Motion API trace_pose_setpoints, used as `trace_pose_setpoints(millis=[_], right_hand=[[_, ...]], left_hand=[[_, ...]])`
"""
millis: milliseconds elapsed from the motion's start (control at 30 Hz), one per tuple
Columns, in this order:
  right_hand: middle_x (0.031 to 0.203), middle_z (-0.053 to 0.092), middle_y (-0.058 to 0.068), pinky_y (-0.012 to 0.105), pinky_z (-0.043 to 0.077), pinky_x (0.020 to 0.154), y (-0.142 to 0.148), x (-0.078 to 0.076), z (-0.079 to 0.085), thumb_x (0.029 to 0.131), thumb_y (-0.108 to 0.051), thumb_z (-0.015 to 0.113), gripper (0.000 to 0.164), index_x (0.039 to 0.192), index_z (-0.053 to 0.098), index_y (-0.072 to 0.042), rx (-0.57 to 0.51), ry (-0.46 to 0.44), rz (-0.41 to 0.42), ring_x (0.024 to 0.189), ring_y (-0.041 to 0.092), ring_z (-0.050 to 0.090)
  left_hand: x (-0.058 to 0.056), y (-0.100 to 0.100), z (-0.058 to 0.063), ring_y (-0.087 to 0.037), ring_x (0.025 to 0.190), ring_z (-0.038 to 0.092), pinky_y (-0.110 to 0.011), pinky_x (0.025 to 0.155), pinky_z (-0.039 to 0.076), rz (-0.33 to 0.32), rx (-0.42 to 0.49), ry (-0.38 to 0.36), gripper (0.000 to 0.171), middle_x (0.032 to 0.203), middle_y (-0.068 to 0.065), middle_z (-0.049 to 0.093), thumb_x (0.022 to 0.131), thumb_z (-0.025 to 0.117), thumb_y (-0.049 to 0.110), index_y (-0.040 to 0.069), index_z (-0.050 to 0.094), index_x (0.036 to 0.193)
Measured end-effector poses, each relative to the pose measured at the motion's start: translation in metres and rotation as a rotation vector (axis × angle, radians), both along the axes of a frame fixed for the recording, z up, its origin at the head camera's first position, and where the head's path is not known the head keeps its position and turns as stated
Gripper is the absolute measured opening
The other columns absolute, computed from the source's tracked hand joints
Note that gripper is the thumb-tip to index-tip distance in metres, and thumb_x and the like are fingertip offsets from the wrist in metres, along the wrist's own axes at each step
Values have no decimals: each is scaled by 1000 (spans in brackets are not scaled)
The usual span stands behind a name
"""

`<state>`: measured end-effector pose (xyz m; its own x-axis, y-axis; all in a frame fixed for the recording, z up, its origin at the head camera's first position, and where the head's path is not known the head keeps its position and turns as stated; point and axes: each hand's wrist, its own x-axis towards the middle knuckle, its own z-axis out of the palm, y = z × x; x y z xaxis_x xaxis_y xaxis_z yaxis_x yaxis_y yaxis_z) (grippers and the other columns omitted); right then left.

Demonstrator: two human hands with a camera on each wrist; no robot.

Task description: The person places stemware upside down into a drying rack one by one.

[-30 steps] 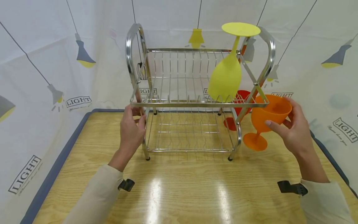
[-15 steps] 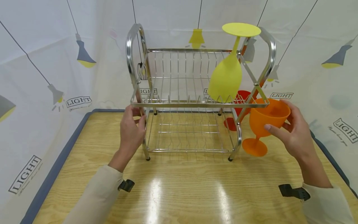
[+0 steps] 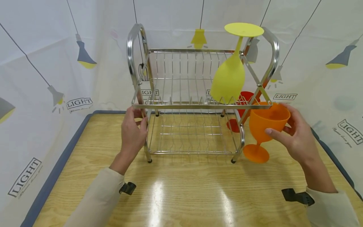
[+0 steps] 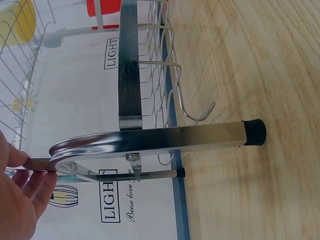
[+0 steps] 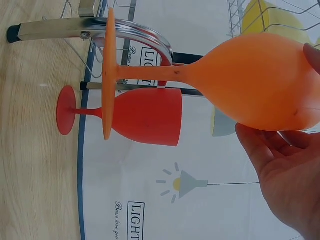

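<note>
Backdrop: white cloth printed with hanging lamps [image 3: 175, 19], behind the rack and to both sides. Pale wood-grain bench [image 3: 193, 189] under the rack.

Two-tier chromed wire rack [image 3: 202, 107], upright on black-capped feet. Yellow long-stemmed goblet [image 3: 229, 78], plastic-looking: upside down in the rack's upper tier, right end, leaning, foot highest. Orange goblet of the same kind [image 3: 266, 126]: just beyond the rack's right end, mouth up, foot off the bench, rim overlapping the upper tier's front corner in the head view; contact cannot be told. Red goblet [image 5: 150, 117]: upright on the bench at the rack's right rear.

Left hand [image 3: 133, 130] pinches the rack's left end at upper-tier level. Right hand [image 3: 299, 137] grasps the orange bowl, thumb on the near side. Black wrist straps [image 3: 127, 188], smallest items.

Risks, my judgement: orange rim could snag the rack's corner if lifted or swung inward; a jolt might topple the leaning yellow one; a backward swing could knock the red; a loose thumb could let the smooth bowl slip.
</note>
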<state>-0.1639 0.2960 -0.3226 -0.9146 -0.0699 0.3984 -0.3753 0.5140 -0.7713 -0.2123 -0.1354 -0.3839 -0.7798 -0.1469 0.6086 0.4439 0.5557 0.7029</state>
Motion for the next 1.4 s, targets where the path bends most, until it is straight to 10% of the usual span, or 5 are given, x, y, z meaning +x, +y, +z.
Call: trace_pose_setpoints(millis=[1400], right_hand=[[120, 57, 5, 17, 56, 78, -44, 2, 2, 82, 7, 69, 63, 139, 44, -4, -24, -41, 206, 103, 13, 58]], left_hand=[[19, 18, 14, -24, 76, 59, -35, 66, 56, 136, -7, 89, 19, 89, -15, 61, 88, 60, 0, -5, 61, 106]])
